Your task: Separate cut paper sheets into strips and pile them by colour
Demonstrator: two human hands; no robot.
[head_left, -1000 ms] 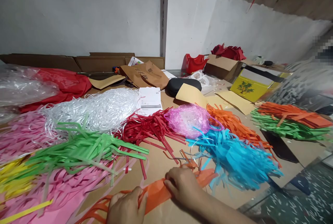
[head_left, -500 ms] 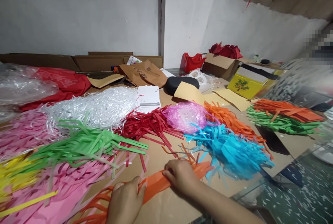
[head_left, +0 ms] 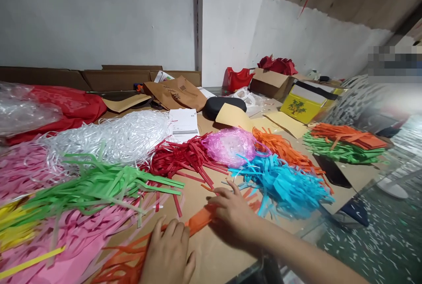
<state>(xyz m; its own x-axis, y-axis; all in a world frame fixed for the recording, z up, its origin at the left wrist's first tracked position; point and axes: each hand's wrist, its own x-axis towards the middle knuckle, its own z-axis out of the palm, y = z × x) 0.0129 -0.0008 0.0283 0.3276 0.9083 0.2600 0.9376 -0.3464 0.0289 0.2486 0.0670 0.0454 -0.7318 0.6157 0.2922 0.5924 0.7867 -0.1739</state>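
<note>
A: Left hand (head_left: 169, 255), right hand (head_left: 235, 213)?
B: Both flat, fingers spread, pressing folded orange fringed paper strip (head_left: 198, 222) onto brown cardboard tabletop (head_left: 211, 266); nothing gripped

A: Progress?
B: Strip cut and folded, seemingly mid-flattening; cut blue paper fringe pile (head_left: 283, 185) alongside

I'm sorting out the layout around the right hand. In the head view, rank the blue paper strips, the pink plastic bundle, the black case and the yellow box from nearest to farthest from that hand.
From the right hand:
1. Blue paper strips, just to its right, nearly touching.
2. Pink plastic bundle, straight behind the hand.
3. Black case, farther back, by the brown bags.
4. Yellow box, far back on the right.
</note>
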